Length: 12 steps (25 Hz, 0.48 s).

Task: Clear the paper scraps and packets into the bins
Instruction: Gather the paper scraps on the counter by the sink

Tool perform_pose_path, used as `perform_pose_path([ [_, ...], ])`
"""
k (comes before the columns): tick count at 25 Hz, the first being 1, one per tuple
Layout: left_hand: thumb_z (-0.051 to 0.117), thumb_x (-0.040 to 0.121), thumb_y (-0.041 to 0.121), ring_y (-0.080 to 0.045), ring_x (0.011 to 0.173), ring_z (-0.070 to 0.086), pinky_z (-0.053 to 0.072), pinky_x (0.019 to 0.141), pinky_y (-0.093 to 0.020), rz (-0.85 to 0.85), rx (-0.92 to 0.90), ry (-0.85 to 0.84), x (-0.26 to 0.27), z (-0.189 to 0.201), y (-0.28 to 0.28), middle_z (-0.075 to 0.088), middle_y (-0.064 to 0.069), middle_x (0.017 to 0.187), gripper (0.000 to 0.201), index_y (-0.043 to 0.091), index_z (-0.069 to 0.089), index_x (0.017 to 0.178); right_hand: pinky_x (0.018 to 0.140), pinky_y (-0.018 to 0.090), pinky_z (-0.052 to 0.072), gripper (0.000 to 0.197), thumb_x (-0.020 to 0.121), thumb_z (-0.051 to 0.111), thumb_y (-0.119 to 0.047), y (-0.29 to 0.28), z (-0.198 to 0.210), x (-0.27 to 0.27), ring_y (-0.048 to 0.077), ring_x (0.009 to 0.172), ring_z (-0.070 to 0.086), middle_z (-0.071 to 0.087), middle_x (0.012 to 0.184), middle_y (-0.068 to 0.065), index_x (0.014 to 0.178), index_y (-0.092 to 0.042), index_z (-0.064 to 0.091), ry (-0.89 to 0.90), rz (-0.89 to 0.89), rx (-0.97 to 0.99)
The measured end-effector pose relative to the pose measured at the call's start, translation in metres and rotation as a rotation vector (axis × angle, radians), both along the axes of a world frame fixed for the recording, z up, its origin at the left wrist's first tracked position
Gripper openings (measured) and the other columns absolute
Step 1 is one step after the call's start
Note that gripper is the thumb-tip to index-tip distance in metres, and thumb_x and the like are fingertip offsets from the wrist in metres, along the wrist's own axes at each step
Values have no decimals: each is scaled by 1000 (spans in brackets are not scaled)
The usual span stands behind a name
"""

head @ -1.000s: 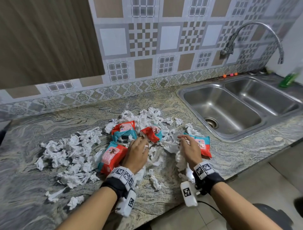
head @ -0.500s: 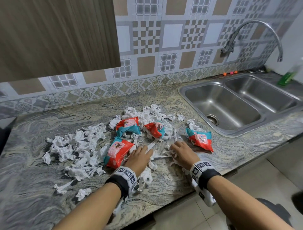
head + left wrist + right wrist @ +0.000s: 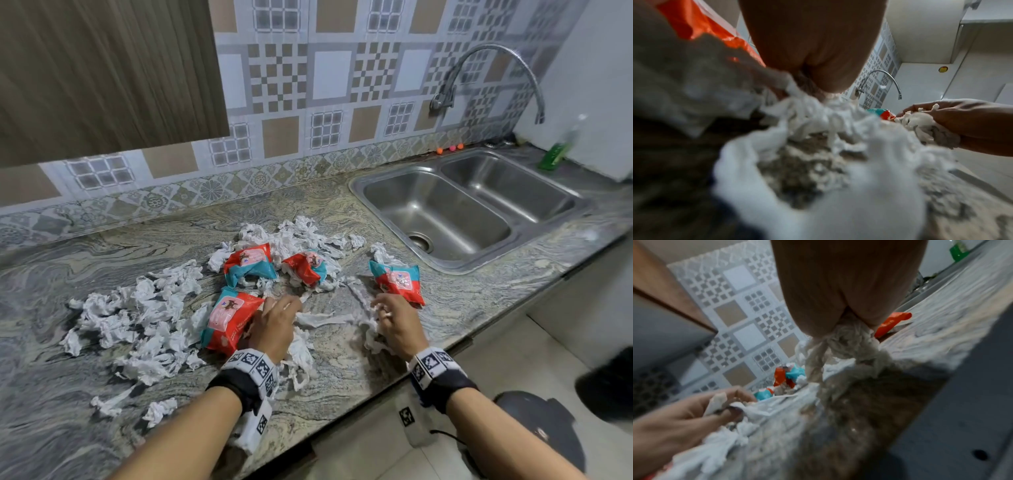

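Torn white paper scraps (image 3: 137, 318) lie strewn over the marbled counter (image 3: 342, 363), with several red-and-teal packets among them (image 3: 233, 318) (image 3: 248, 262) (image 3: 306, 267) (image 3: 397, 281). My left hand (image 3: 277, 318) lies beside the nearest packet, its fingers curled round a bunch of scraps (image 3: 818, 113). My right hand (image 3: 394, 315) is just in front of the rightmost packet and grips another bunch (image 3: 846, 340). The right wrist view shows the left hand (image 3: 684, 415) pinching paper. The left wrist view shows the right hand (image 3: 962, 123) cupped round scraps.
A double steel sink (image 3: 462, 219) with a curved tap (image 3: 489, 68) fills the counter's right end; a green bottle (image 3: 555, 154) stands behind it. On the floor at lower right are a dark round bin lid (image 3: 541, 431) and another dark object (image 3: 609, 383).
Both hands have drawn back from the packets towards the counter's front edge, raking scraps along. The view has shifted slightly.
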<state>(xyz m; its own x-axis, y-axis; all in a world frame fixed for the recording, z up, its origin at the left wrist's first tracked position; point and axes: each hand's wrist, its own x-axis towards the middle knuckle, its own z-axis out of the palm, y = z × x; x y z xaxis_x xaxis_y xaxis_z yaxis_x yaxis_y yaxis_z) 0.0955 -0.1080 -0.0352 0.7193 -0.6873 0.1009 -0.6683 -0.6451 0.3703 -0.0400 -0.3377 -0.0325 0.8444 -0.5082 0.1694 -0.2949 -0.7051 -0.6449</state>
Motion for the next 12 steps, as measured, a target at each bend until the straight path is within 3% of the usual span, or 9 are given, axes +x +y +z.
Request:
perform_pose_path([
  [2,39,86,2,-21,123,35,36,99,-44,-37,114,51,-5,-1,0,39,7,139,42,29,46,118,83,24,41,33,73,65,-1,-2,-10,-10,24,97,60,63,111,7,104,-13,68,8,67,-40],
  [4,33,94,33,-23,133,25,23,106,-51,-88,197,135,-10,2,2,29,-1,147,36,28,37,129,86,23,40,36,73,70,-6,0,-17,-14,26,103,59,60,117,9,108,-12,67,51,106,-47],
  [6,22,92,61,-27,145,7,6,113,-56,-149,310,245,-11,6,7,7,-4,158,58,37,17,145,96,28,39,30,86,63,-16,5,-22,-15,26,115,52,55,126,12,116,-13,64,91,123,-43],
  [8,20,79,83,-29,146,-11,-8,113,-56,-229,420,306,-9,9,15,-13,0,159,81,46,-5,146,108,34,32,42,94,49,-45,8,-23,-17,21,128,40,46,137,8,127,-19,56,135,186,-54],
  [10,31,66,91,-31,144,-20,-13,111,-56,-318,507,274,-7,7,21,-21,0,157,98,49,-14,143,112,38,27,63,87,44,-68,7,-26,-22,18,135,32,37,145,2,135,-27,47,193,270,-152],
  [12,44,71,82,-33,144,-17,-9,112,-57,-366,526,209,-8,6,23,-16,-2,158,95,47,-6,145,111,42,32,66,83,49,-73,6,-33,-24,22,133,37,42,144,3,133,-29,48,182,333,-316],
])
